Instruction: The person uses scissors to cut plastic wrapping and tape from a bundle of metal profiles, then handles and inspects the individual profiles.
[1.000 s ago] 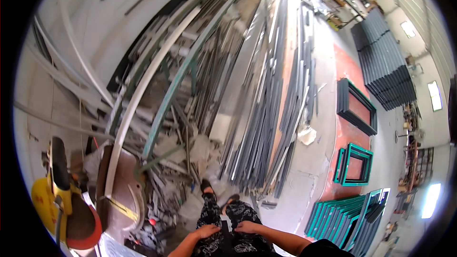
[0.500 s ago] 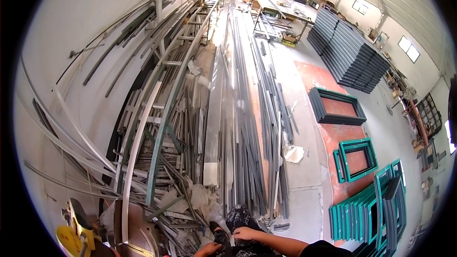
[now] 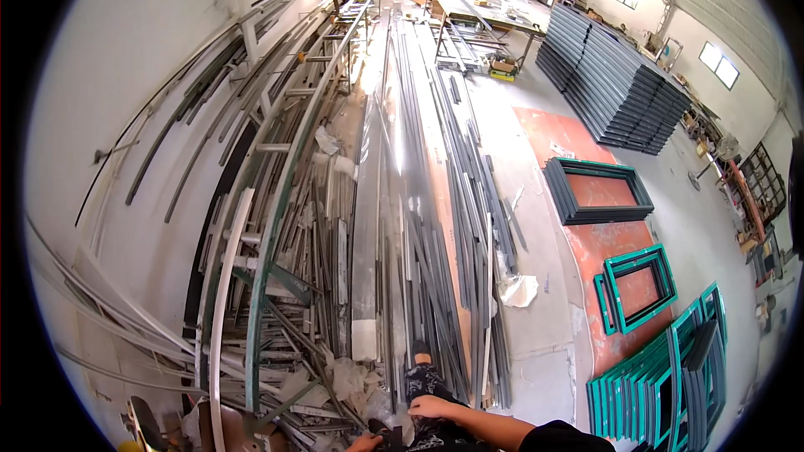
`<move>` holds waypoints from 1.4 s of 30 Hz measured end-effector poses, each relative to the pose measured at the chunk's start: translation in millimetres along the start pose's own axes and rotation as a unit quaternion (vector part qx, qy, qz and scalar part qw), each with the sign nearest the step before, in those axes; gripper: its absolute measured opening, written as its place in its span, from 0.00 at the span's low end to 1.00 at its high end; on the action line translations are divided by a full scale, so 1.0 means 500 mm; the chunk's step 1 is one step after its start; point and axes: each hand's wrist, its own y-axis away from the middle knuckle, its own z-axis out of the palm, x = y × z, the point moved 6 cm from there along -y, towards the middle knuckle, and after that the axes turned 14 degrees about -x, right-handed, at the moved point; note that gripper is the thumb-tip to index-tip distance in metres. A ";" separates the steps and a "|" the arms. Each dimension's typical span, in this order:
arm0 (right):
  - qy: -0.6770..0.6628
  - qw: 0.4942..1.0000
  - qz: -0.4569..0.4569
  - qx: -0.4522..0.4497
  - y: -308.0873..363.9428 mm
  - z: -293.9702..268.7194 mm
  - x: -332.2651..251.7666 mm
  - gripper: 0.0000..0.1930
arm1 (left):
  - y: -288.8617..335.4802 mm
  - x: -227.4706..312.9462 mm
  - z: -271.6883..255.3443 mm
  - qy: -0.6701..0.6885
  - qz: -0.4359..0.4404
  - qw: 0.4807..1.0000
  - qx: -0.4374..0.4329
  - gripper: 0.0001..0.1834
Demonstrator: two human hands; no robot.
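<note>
Your right hand (image 3: 430,408) hangs over a pale, smooth floor (image 3: 536,368) in a long bright workshop; a white wall (image 3: 117,109) rises well to its left, and an orange-red sheet (image 3: 544,136) covers the ground ahead and to its right. Its fingers curl loosely at your patterned trousers (image 3: 427,380), but you cannot tell whether they grip the cloth. Your left hand (image 3: 365,444) is apart from it, cut by the lower edge — its hold cannot be told.

Straight ahead of the right hand lie long metal bars (image 3: 431,293), the nearest just past your foot. A ladder (image 3: 261,293) blocks the way ahead and left of the left hand, with crumpled plastic (image 3: 348,378) between. Right of the right hand lean green frames (image 3: 632,406); farther ahead is a grey stack (image 3: 603,75).

The bars are slim, straight and dull grey — the frames rectangular, the ladder's rails green and worn.
</note>
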 end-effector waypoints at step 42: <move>-0.002 0.989 0.140 -0.046 -0.125 -0.620 -0.098 0.23 | -0.111 0.618 -0.529 -0.036 0.117 0.972 0.199 0.21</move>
